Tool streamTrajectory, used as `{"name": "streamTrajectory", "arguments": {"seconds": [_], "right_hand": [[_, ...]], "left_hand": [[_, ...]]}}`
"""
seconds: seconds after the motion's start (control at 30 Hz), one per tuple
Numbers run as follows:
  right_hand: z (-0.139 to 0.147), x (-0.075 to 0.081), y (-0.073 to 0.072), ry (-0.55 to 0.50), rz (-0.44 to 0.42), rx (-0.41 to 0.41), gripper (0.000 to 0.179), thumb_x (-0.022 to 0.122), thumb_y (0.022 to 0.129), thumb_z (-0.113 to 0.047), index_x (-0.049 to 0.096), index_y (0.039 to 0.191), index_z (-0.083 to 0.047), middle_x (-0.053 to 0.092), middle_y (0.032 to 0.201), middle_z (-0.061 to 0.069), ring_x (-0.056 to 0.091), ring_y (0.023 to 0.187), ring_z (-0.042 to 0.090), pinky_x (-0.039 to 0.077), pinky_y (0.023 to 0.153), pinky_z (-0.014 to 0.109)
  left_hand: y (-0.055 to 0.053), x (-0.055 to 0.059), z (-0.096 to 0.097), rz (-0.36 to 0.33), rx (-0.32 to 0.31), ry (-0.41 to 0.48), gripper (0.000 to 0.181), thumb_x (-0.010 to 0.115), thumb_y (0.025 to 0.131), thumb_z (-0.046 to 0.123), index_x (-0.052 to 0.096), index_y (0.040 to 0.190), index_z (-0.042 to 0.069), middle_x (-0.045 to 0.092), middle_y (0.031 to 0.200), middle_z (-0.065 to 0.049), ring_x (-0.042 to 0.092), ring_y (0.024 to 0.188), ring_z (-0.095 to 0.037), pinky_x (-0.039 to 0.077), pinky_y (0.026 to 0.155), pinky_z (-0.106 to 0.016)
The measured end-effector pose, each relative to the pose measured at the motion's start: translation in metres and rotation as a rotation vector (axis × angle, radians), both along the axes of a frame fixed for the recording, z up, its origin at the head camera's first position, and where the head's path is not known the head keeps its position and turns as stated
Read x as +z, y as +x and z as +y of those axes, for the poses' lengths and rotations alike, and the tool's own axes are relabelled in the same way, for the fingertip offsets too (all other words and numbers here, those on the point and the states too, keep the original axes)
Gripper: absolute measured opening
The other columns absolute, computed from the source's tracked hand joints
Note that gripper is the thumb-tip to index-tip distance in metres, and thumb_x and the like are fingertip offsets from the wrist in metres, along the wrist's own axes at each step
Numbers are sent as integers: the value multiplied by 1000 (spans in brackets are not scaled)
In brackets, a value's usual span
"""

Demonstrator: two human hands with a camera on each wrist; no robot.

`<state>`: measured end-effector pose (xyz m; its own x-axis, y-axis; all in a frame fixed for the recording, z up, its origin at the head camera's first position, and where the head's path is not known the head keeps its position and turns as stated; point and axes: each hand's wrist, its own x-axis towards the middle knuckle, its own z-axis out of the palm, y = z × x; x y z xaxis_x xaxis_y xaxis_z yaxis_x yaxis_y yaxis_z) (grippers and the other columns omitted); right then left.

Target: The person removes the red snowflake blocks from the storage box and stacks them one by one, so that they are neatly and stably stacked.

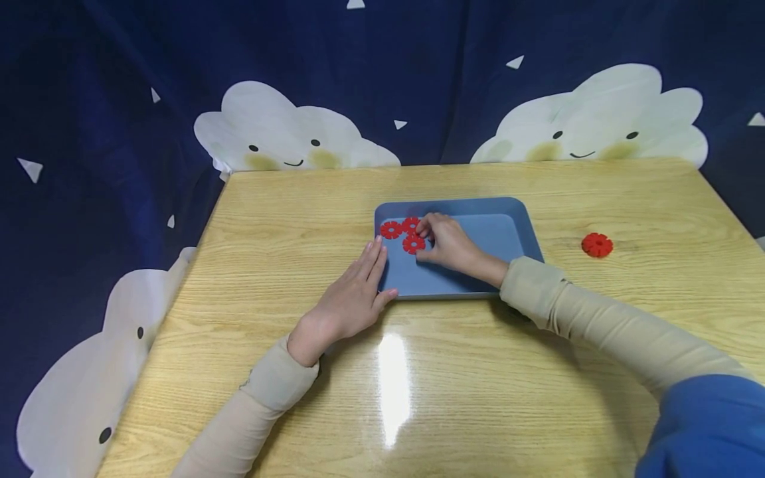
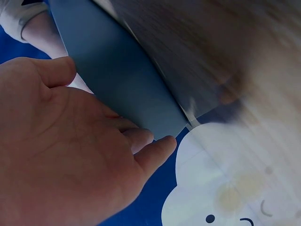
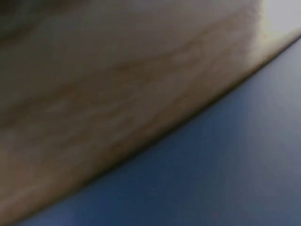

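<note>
A shallow blue-grey tray (image 1: 490, 232) rests on the wooden table. Three red notched discs (image 1: 391, 230), like snowflake building pieces, lie close together in its left part. My right hand (image 1: 451, 244) reaches into the tray, thumb and fingertips curled at the edges of the nearest red notched disc (image 1: 414, 244). My left hand (image 1: 354, 292) lies along the tray's left side, fingers straight and thumb at the front corner. In the left wrist view, its fingertips reach the blue tray wall (image 2: 117, 66). Blurred tray surface (image 3: 197, 179) fills the lower right of the right wrist view.
To the right of the tray, another red notched piece (image 1: 597, 245) sits on the wooden table (image 1: 287, 232), apparently a small stack. A dark blue cloth (image 1: 430, 79) with white smiling clouds hangs behind the table and down its left side.
</note>
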<state>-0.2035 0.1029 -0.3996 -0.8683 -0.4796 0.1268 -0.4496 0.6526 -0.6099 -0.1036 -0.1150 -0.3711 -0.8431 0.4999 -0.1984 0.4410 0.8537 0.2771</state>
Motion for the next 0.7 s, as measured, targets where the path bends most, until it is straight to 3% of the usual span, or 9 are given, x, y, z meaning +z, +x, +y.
{"name": "streamTrajectory", "arguments": {"seconds": [0.4,0.7], "right_hand": [[1,2,0,34,37,28,41,84,70,-11,62,101,4,63,96,15,59,86,25,52,76,36],[11,4,0,-4,31,38,41,82,71,-9,61,104,4,63,95,14,61,84,24,52,76,36]], "left_hand": [[1,2,1,-5,1,-5,72,30,106,45,1,156,2,-12,163,-12,-11,148,-22,8,119,-37],[0,1,0,-6,4,-8,73,30,106,46,0,156,3,-14,163,-10,-12,148,-21,7,119,-37]]}}
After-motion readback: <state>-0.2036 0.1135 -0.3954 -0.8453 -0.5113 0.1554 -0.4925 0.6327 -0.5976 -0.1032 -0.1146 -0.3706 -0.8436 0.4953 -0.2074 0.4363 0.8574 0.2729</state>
